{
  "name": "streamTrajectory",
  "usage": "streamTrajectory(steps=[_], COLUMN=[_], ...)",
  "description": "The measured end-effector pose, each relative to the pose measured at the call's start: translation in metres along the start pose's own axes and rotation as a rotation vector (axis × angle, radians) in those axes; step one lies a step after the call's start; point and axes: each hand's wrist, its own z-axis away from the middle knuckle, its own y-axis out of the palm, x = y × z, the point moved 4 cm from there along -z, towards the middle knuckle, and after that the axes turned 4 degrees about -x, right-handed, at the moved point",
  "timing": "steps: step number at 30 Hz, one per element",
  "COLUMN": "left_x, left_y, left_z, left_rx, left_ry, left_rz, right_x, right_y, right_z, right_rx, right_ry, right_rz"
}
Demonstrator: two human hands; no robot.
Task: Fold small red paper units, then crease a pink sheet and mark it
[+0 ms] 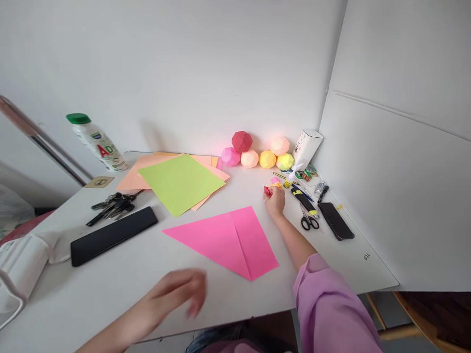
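Observation:
A bright pink sheet of paper (217, 240) lies on the table with a fold line near its right end. Left of it and closer to the front edge, my left hand (176, 291) hovers, blurred by motion. Its fingers are loosely bent and apart, with nothing seen in them. At the back right, my right hand (276, 202) has its fingers closed on a small red paper piece (268, 191). My fingers partly hide that piece. Small pink paper scraps (274, 181) and a small glue bottle (289, 180) are just beyond this hand.
Green paper (182, 184) lies over orange sheets (134, 174). Faceted paper balls (242, 142) line the wall. Scissors (309, 223), a utility knife (304, 202) and a phone (335, 221) lie right. Keys (114, 206), a black slab (114, 236) and a bottle (97, 142) are left.

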Motion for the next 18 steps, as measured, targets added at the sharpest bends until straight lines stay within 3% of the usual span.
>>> streamTrajectory(steps=[2,4,6,8,10,15,16,18], left_x=[-0.023,-0.024,-0.005,0.015,0.025,0.017,0.016,0.016], left_y=[0.019,0.038,0.052,0.057,0.055,0.026,0.023,0.022], left_z=[-0.056,-0.097,-0.119,-0.122,-0.115,-0.113,-0.116,-0.123], left_rx=[0.064,0.056,0.125,0.232,0.269,-0.21,-0.245,-0.208], left_ry=[0.244,0.4,0.373,0.349,0.385,0.361,0.345,0.3], left_rz=[-0.368,-0.722,-0.98,-1.081,-1.048,-0.571,-0.459,-0.253], right_x=[-0.004,-0.008,-0.01,-0.007,0.002,0.037,0.044,0.056], right_y=[-0.002,-0.01,-0.02,-0.029,-0.037,-0.042,-0.041,-0.039], right_z=[0.001,0.005,0.014,0.028,0.046,0.087,0.093,0.104], right_rx=[0.0,-0.005,0.01,0.069,0.156,0.455,0.507,0.589], right_ry=[0.021,0.035,0.028,0.001,-0.025,-0.015,-0.033,-0.11], right_rz=[-0.024,-0.065,-0.128,-0.206,-0.28,-0.605,-0.616,-0.592])
